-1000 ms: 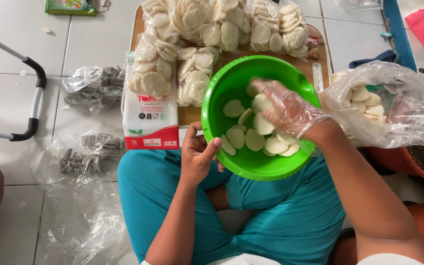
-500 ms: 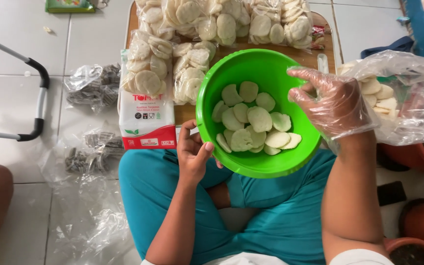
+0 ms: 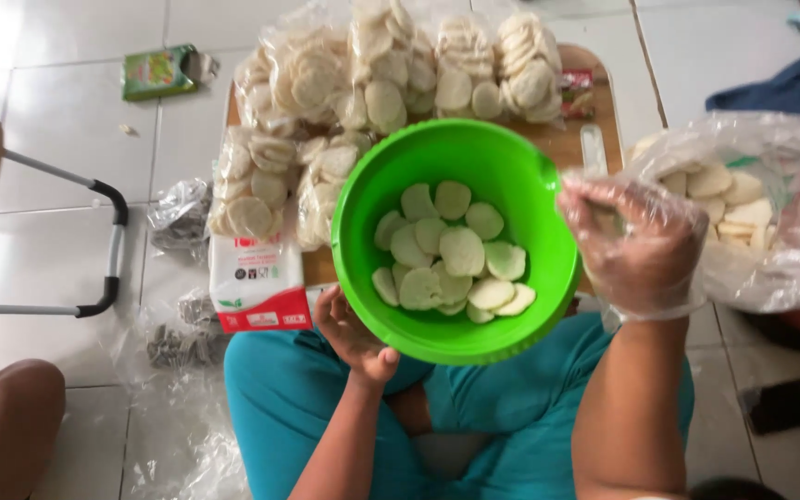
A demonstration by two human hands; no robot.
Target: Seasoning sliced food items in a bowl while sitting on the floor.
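On white floor tiles [image 3: 57, 139], we grip the round green plastic bowl [image 3: 511, 171] of pale crackers [image 3: 460, 250] mid-frame with our left hand [image 3: 354, 333]; our gloved right hand [image 3: 636, 245] hovers loosely curled, empty, beside a wooden board [image 3: 594, 102].

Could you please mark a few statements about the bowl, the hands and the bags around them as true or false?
1. The left hand holds the green bowl from below. True.
2. The bowl is empty. False: pale round crackers lie in it.
3. The right hand wears a clear plastic glove. True.
4. The right hand is inside the bowl. False: it is beside the rim, in front of an open plastic bag.
5. Filled cracker bags lie beyond the bowl. True.
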